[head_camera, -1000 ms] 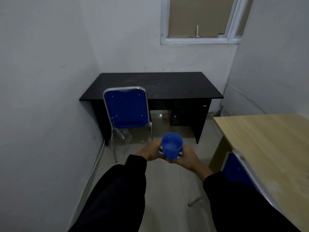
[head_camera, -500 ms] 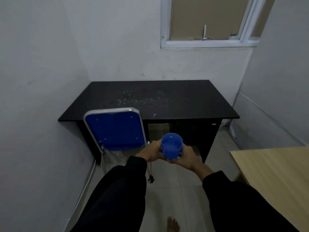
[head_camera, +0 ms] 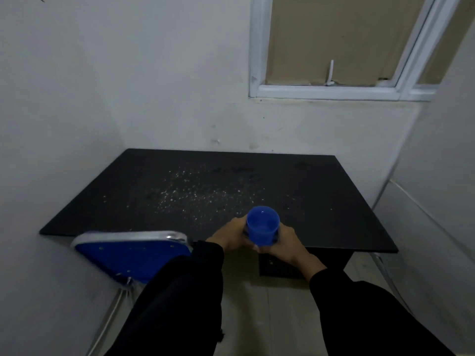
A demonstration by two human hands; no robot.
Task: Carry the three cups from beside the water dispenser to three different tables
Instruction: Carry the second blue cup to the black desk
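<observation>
White walls (head_camera: 77, 98) close in a small, dim corner room, seen from above by a head-worn camera. Nearest the viewer, two arms in black sleeves (head_camera: 180, 304) are stretched forward over a pale tiled floor (head_camera: 257, 317). A blue cup (head_camera: 262, 228) is held upright between both hands, its open mouth facing up, with what appears to be liquid inside. The left hand (head_camera: 228, 236) is wrapped around the cup's left side with fingers curled closed on it; the right hand (head_camera: 288, 244) is cupped against the right side and underside, fingers likewise closed on the cup. The cup is held just above the near edge of a black desk (head_camera: 321, 201), not set down on it. To the left, a blue chair (head_camera: 133, 255) with a silver metal frame is tucked at the desk's near left corner. The desktop is scattered with small white specks (head_camera: 185, 194) across its middle. Beyond the desk, on the far wall, a white-framed window (head_camera: 326, 91) is covered from behind by brown board.
</observation>
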